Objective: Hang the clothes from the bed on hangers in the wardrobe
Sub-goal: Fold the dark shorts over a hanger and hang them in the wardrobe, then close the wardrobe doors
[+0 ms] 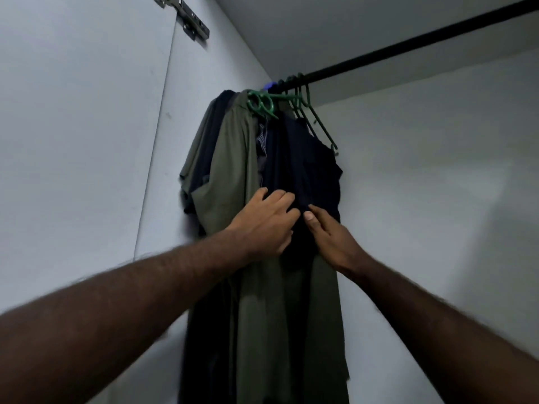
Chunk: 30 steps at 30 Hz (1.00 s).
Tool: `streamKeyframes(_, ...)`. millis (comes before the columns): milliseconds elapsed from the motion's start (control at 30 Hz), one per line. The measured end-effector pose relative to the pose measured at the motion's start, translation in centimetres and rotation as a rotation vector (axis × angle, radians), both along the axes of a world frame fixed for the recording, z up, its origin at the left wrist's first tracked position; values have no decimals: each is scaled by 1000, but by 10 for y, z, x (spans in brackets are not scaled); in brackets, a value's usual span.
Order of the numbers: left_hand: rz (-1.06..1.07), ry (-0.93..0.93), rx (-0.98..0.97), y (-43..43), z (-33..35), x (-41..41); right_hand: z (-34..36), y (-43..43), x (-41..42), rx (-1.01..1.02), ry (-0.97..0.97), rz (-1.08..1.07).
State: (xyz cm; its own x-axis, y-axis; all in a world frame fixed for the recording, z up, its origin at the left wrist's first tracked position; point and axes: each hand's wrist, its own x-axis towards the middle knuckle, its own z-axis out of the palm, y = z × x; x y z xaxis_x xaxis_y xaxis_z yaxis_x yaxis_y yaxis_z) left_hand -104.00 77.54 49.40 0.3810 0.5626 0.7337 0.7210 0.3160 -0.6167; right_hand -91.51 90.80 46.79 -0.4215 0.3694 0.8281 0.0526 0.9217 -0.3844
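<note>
L hand (267,221) w/ fingers curled into, R hand (329,234) thumb-pinching, the navy garment (306,170) hung at 12 o'clock on green hangers (309,109) off the rail (408,45), olive garment (230,170) at its 9; prob light, limp, slips easily, so grab at shoulders.

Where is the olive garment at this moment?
The olive garment hangs left of centre in the head view, at the left end of the black rail beside the wardrobe's side wall, with the navy garment just to its right.
</note>
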Motion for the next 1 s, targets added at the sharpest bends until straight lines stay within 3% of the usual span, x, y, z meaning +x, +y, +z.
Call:
streamKeyframes(233, -37, -216, -189, -70, -114, 33, -128, -71, 33, -65, -212, 57)
streamKeyframes(367, -6, -353, -334, -117, -171, 44, -204, -125, 51, -199, -308, 36)
streamKeyframes(567, -93, -494, -375, -186, -239, 53, -270, -196, 73, -339, -346, -30)
streamKeyframes(733, -221, -622, -202, -264, -293, 56, -302, -268, 67, -340, -399, 11)
streamKeyframes(900, -292, -653, 143, -360, -326, 37, -316, -358, 18, -384, -359, 129)
streamKeyframes(1000, -165, -646, 336, -434, -335, 3, -326, -433, -24, -359, -377, 200)
